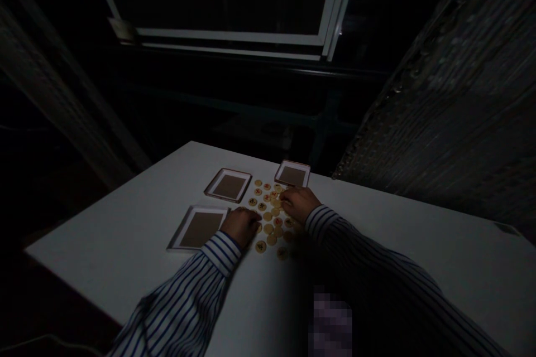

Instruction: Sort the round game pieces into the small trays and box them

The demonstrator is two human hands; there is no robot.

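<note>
Round wooden Chinese chess pieces [267,216] lie spread in a loose cluster between my two hands, some showing red or black characters, others blank side up. My left hand [242,226] rests at the cluster's left edge, fingers curled together, with a piece partly hidden under the fingertips. From the right, my right hand [300,203] reaches over the far part of the cluster. Its fingers are bent down onto the pieces, and whatever lies beneath them is hidden. One black-marked piece [260,246] sits at the near side, below my left hand.
Three shallow trays or lids stand around the pieces: one [178,240] beside my left hand, one [208,191] behind it, one [307,176] at the far edge. All are on a white table [125,234]. A curtain [452,111] hangs at right; a window frame [234,37] is beyond.
</note>
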